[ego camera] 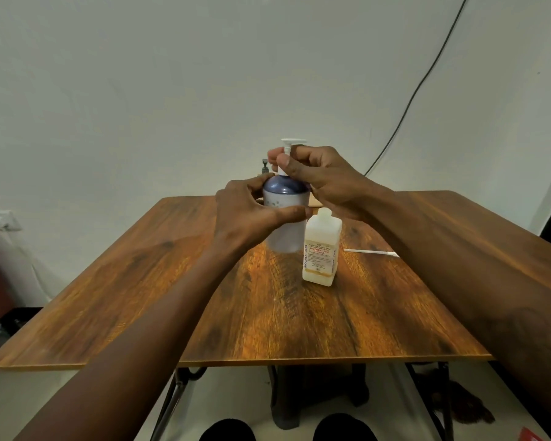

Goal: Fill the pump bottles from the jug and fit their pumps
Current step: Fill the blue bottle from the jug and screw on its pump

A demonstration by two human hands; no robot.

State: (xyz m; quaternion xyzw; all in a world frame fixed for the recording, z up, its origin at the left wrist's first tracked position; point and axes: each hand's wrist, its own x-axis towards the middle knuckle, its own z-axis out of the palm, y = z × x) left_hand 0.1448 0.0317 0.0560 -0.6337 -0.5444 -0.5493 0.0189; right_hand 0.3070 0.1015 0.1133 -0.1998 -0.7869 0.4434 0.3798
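Two bare hands worked at one bottle above the wooden bench [140, 281]. The left hand [248, 211] wrapped the body of the blue-shouldered pump bottle [285, 202], fingers closed around its middle — the bottle appeared lifted or tilted over the bench, its base blurred. The right hand [325, 179] pinched the white pump [291, 144] at the bottle's neck, fingers closed on the collar. Just right of that bottle stood a white square bottle [322, 249] with no cap, upright on the bench. Farther right lay a thin white dip tube [371, 252] — flat on the bench.
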